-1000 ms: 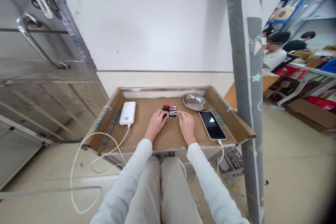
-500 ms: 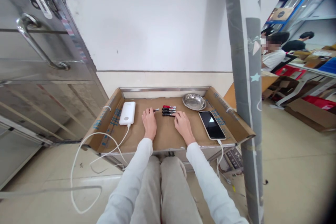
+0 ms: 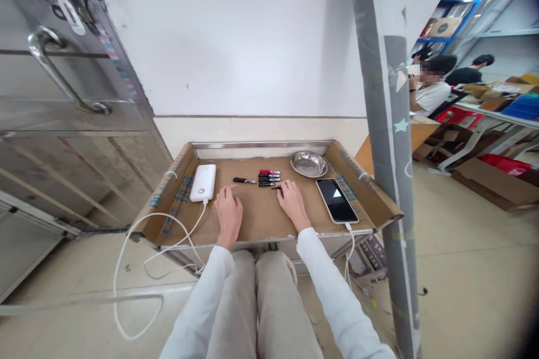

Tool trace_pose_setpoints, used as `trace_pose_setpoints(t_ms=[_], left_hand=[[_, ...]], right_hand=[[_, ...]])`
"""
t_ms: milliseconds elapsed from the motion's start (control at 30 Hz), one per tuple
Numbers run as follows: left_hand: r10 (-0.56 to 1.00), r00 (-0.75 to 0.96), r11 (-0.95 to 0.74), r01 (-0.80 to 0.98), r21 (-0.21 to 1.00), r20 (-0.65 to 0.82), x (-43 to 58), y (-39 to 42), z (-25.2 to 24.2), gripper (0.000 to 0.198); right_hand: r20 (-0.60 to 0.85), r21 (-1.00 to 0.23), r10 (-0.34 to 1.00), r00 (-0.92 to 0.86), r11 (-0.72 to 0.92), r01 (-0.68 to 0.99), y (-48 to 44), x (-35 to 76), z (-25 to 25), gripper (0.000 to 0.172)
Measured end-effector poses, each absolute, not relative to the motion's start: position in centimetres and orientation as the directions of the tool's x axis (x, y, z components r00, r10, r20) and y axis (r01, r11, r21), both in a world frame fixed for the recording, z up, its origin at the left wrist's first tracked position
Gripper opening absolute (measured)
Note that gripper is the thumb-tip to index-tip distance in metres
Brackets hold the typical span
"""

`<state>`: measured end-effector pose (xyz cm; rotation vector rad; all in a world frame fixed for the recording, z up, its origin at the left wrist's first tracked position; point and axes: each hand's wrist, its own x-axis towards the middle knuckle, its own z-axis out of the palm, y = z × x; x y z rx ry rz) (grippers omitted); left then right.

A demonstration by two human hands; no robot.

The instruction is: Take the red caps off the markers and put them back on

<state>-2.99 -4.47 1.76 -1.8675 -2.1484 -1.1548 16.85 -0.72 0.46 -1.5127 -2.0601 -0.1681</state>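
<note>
My left hand [image 3: 229, 210] rests on the brown cardboard-lined tabletop [image 3: 261, 217], fingers apart and holding nothing. Just beyond its fingertips lies a single black marker pen [image 3: 243, 180], silver end to the right. Right of that, several marker pens [image 3: 268, 178] lie in a close parallel stack, a red one at the far side and black ones below. My right hand [image 3: 291, 199] is low at the stack's near right corner, fingers curled together. A small black piece [image 3: 275, 187] sticks out from its fingertips; the rest is hidden by the fingers.
A white power bank [image 3: 203, 183] with a cable lies at the left. A round steel dish [image 3: 309, 164] stands at the back right, and a phone [image 3: 337, 201] with a cable lies in front of it. A wrapped pole [image 3: 393, 140] rises beside the table's right edge. People sit farther right.
My left hand has let go of the black marker pen and drawn back toward me and left. My right hand has stayed near the stack, and a small black piece now shows at its fingertips.
</note>
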Motion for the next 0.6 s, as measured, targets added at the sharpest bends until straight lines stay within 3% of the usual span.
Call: trace_pose_setpoints(t_ms=[333,600], left_hand=[[0.897,-0.101,-0.216,0.75,0.625,0.431,-3.5,-3.8,-0.5,0.02],[0.874,0.178,-0.437,0.695,0.57,0.453,-0.2,-0.5,-0.2,0.015]], right_hand=[[0.527,-0.234,0.834,-0.165,0.329,0.915,-0.5,17.0,0.2,0.016],[0.529,-0.259,0.815,-0.236,0.42,0.87,-0.6,17.0,0.4,0.021]])
